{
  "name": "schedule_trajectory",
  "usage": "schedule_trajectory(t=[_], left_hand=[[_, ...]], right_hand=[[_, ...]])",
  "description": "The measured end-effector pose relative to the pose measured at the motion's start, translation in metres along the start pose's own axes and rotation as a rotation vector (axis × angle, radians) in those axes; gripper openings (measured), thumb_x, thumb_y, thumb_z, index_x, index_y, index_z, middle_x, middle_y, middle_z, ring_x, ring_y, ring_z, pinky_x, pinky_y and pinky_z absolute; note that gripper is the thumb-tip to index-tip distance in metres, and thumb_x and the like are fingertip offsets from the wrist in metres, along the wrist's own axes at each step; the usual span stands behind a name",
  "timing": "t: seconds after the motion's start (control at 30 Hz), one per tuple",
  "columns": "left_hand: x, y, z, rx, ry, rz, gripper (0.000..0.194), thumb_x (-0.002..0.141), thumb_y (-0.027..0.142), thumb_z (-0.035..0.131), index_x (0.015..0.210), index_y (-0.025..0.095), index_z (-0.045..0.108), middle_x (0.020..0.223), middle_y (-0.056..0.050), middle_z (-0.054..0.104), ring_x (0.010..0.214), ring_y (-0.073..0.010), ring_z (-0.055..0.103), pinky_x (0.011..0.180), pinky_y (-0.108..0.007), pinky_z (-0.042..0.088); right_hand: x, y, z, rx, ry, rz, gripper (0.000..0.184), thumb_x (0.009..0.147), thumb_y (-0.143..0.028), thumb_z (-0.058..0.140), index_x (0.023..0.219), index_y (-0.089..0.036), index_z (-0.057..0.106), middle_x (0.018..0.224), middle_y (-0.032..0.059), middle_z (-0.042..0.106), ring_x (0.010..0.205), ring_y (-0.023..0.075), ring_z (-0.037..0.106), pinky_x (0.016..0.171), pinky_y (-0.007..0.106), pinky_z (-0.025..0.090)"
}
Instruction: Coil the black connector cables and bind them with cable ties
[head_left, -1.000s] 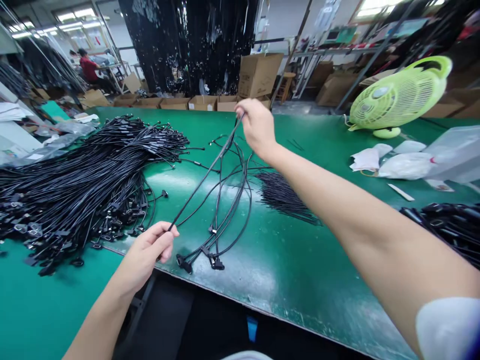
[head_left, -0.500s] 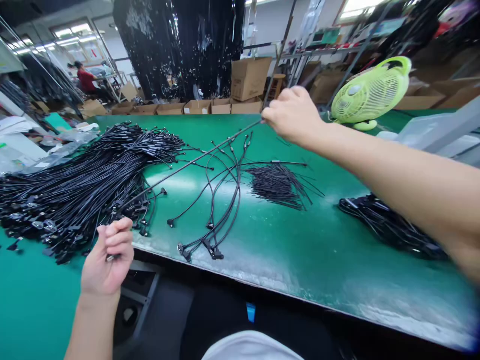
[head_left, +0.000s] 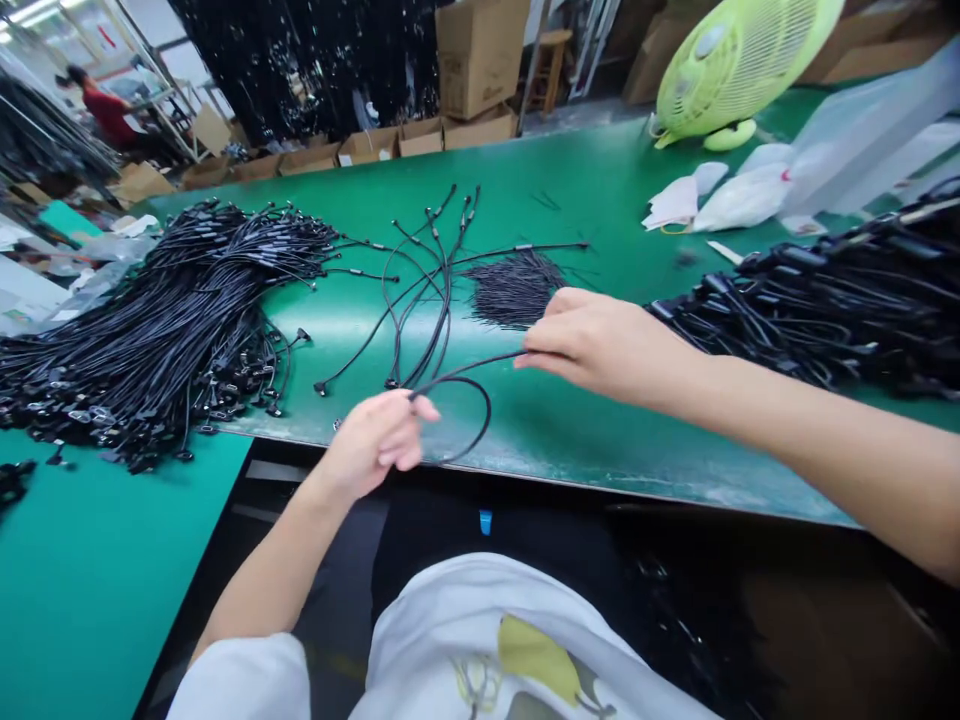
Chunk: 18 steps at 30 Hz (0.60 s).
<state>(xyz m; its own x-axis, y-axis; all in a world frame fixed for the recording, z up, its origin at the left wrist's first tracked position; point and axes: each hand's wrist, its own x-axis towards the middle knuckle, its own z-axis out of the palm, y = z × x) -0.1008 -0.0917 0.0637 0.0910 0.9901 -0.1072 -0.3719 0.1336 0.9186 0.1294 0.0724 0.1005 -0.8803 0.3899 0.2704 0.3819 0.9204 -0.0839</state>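
A thin black cable runs between my two hands above the front of the green table, with a loop hanging beside my left hand. My left hand is closed on one part of it, over the table's front edge. The fingers of my right hand pinch another stretch, just in front of a pile of short black cable ties. Several loose cables with connectors lie beyond my left hand. Farther left spreads a big heap of black cables.
Coiled, bundled cables are piled at the right, beyond my right forearm. A yellow-green fan stands at the back right near white plastic bags. Cardboard boxes line the far edge. A person in red sits in the background.
My hands have come closer together; the cable stretched taut between them now bends into a loop. My left hand moved right, my right hand came down and nearer. The view has tilted downward.
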Motion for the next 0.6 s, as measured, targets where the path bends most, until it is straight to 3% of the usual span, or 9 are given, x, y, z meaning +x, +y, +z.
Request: schedule_trajectory(t=[0.07, 0.13, 0.27, 0.33, 0.43, 0.5, 0.6], left_hand=[[-0.004, 0.012, -0.009, -0.249, 0.048, 0.006, 0.023, 0.09, 0.029, 0.059, 0.089, 0.009, 0.069, 0.046, 0.012, 0.021, 0.036, -0.0021, 0.018, 0.038, -0.011, 0.032], [-0.008, 0.025, -0.018, -0.423, 0.116, 0.057, 0.022, 0.093, 0.023, 0.052, 0.096, 0.007, 0.067, 0.047, 0.011, 0.023, 0.035, -0.0017, 0.021, 0.037, -0.008, 0.032], [-0.006, 0.035, -0.028, -0.496, 0.272, 0.243, 0.026, 0.097, 0.016, 0.045, 0.116, 0.009, 0.061, 0.054, 0.008, 0.042, 0.04, 0.0004, 0.037, 0.044, -0.004, 0.036], [0.004, 0.028, -0.026, -0.317, 0.335, 0.274, 0.026, 0.094, 0.017, 0.05, 0.117, 0.011, 0.062, 0.059, 0.007, 0.05, 0.043, 0.0001, 0.042, 0.048, -0.006, 0.04], [0.022, 0.002, -0.01, 0.116, 0.379, 0.261, 0.021, 0.091, 0.027, 0.058, 0.105, 0.013, 0.067, 0.071, 0.0, 0.064, 0.055, -0.0052, 0.056, 0.056, -0.015, 0.049], [0.031, -0.017, 0.008, 0.359, 0.285, 0.229, 0.027, 0.092, 0.036, 0.056, 0.102, 0.014, 0.067, 0.088, -0.007, 0.071, 0.076, -0.0136, 0.066, 0.068, -0.023, 0.054], [0.034, -0.036, 0.033, 0.646, 0.061, 0.207, 0.03, 0.094, 0.041, 0.05, 0.1, 0.016, 0.067, 0.102, -0.01, 0.07, 0.098, -0.0211, 0.064, 0.087, -0.032, 0.051]], right_hand=[[-0.017, 0.024, 0.01, 0.103, 0.012, 0.057, 0.039, 0.096, -0.047, 0.043, 0.086, -0.02, 0.069, 0.082, 0.0083, 0.068, 0.088, 0.0236, 0.058, 0.074, 0.034, 0.045], [-0.035, 0.036, 0.022, 0.183, 0.024, 0.129, 0.04, 0.097, -0.045, 0.039, 0.101, -0.017, 0.068, 0.095, 0.0102, 0.071, 0.091, 0.0242, 0.062, 0.078, 0.036, 0.047], [-0.061, 0.025, 0.036, 0.15, 0.108, 0.197, 0.036, 0.099, -0.032, 0.036, 0.117, -0.016, 0.063, 0.109, 0.0123, 0.07, 0.098, 0.0251, 0.065, 0.079, 0.035, 0.047], [-0.068, 0.006, 0.037, 0.05, 0.133, 0.141, 0.032, 0.098, -0.028, 0.037, 0.111, -0.019, 0.064, 0.096, 0.0105, 0.072, 0.084, 0.0227, 0.067, 0.065, 0.032, 0.044], [-0.071, -0.028, 0.032, 0.036, 0.033, -0.108, 0.031, 0.098, -0.024, 0.037, 0.083, -0.02, 0.064, 0.066, 0.0027, 0.064, 0.054, 0.0152, 0.058, 0.051, 0.029, 0.031], [-0.066, -0.046, 0.027, 0.124, -0.016, -0.234, 0.035, 0.099, -0.024, 0.036, 0.073, -0.019, 0.059, 0.061, 0.0, 0.06, 0.049, 0.0125, 0.052, 0.05, 0.028, 0.028], [-0.052, -0.053, 0.02, 0.213, 0.107, -0.115, 0.037, 0.1, -0.03, 0.036, 0.075, -0.018, 0.06, 0.066, 0.0012, 0.062, 0.056, 0.0119, 0.054, 0.052, 0.026, 0.029]])
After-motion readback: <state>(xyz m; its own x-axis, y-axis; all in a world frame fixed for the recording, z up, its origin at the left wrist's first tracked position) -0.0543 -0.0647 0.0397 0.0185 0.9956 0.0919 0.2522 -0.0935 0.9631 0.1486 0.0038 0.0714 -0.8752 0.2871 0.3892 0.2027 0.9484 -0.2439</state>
